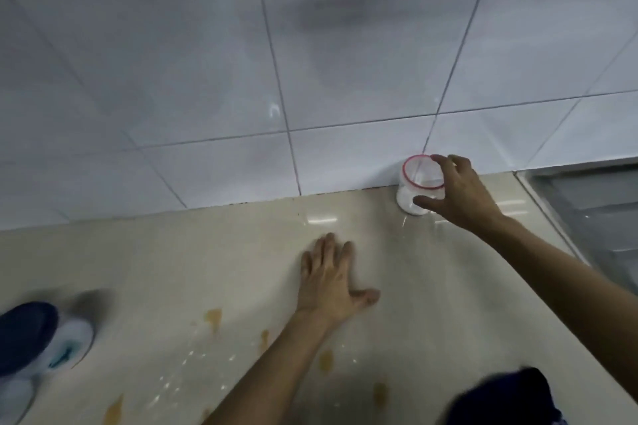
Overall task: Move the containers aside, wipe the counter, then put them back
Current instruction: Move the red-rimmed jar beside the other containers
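Observation:
A clear plastic container (414, 183) with a red rim and white powder inside stands on the beige counter (172, 269) against the tiled wall. My right hand (459, 193) is wrapped around it, thumb at its base and fingers over the rim. My left hand (331, 283) lies flat on the counter with fingers spread, holding nothing. Orange-brown stains (214, 317) and scattered white grains mark the counter in front of me.
A blurred white container with a dark blue lid (41, 338) lies at the left edge. A dark blue object (500, 397) sits at the bottom right. A steel sink (593, 217) is at the right. White wall tiles (310, 62) rise behind.

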`<state>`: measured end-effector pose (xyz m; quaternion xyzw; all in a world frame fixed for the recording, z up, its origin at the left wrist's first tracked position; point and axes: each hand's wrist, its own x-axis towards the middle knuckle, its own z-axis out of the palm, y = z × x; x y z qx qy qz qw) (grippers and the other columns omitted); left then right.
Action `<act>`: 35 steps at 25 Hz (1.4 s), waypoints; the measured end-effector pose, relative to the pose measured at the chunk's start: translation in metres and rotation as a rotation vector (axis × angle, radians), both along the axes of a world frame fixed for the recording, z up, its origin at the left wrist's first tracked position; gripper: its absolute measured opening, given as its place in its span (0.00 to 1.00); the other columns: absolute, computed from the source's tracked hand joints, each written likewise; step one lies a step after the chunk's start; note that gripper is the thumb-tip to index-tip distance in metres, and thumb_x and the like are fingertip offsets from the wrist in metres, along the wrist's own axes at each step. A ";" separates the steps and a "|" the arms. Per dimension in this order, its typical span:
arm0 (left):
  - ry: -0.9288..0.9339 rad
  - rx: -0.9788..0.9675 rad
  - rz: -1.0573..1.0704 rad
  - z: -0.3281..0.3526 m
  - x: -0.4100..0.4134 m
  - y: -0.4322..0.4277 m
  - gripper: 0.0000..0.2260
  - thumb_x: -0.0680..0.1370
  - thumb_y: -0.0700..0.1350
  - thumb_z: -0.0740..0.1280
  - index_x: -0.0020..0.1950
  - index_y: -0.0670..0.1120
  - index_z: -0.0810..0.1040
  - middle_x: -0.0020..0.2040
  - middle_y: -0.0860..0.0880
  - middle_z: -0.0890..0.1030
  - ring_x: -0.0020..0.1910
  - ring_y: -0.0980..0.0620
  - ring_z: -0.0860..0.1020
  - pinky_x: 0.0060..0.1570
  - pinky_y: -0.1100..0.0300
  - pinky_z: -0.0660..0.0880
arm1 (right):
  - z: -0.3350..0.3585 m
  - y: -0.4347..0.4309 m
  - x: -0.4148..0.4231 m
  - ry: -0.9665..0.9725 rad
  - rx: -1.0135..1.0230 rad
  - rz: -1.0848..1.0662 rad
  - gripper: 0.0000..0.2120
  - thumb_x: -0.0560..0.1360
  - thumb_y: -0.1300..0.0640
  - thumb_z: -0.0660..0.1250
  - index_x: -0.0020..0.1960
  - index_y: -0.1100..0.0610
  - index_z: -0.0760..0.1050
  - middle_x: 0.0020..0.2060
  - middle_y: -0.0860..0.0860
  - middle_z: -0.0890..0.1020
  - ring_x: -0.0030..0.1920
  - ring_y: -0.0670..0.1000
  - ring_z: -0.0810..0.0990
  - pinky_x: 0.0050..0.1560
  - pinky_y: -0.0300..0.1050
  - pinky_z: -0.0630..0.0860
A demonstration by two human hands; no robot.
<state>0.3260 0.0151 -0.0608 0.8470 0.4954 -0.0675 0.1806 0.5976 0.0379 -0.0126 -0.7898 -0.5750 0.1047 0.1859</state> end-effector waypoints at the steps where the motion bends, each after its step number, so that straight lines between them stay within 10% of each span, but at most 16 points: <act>1: 0.049 -0.029 -0.012 -0.006 0.013 0.005 0.48 0.67 0.73 0.61 0.78 0.53 0.45 0.80 0.44 0.42 0.79 0.44 0.41 0.76 0.42 0.42 | -0.009 0.002 0.010 0.045 0.000 -0.012 0.42 0.64 0.48 0.77 0.72 0.54 0.62 0.69 0.62 0.64 0.63 0.65 0.71 0.62 0.59 0.73; 11: 0.115 -0.063 0.019 -0.001 0.007 0.007 0.51 0.65 0.74 0.63 0.78 0.54 0.43 0.80 0.45 0.40 0.79 0.44 0.40 0.76 0.42 0.42 | -0.020 -0.010 -0.017 0.113 0.200 -0.008 0.35 0.61 0.49 0.79 0.65 0.48 0.69 0.65 0.57 0.69 0.58 0.59 0.76 0.56 0.51 0.76; 16: -0.056 0.172 -0.026 0.014 -0.043 0.003 0.32 0.73 0.67 0.60 0.71 0.49 0.67 0.72 0.43 0.69 0.74 0.44 0.62 0.76 0.46 0.47 | -0.005 -0.048 -0.078 0.174 0.195 0.039 0.34 0.62 0.49 0.79 0.65 0.48 0.70 0.66 0.56 0.68 0.60 0.59 0.74 0.56 0.55 0.78; 21: -0.217 0.437 0.099 0.010 -0.213 -0.080 0.15 0.75 0.53 0.60 0.55 0.47 0.80 0.53 0.48 0.83 0.55 0.47 0.80 0.68 0.54 0.60 | 0.009 -0.063 -0.198 0.258 0.144 0.245 0.35 0.62 0.47 0.79 0.66 0.46 0.70 0.66 0.52 0.68 0.59 0.53 0.74 0.57 0.53 0.79; 35: -0.235 0.446 0.613 -0.020 -0.452 -0.240 0.13 0.79 0.50 0.60 0.55 0.45 0.79 0.54 0.47 0.80 0.56 0.47 0.75 0.65 0.49 0.67 | -0.010 -0.116 -0.576 0.383 0.055 0.733 0.33 0.60 0.49 0.78 0.64 0.50 0.73 0.64 0.55 0.70 0.64 0.56 0.72 0.63 0.53 0.73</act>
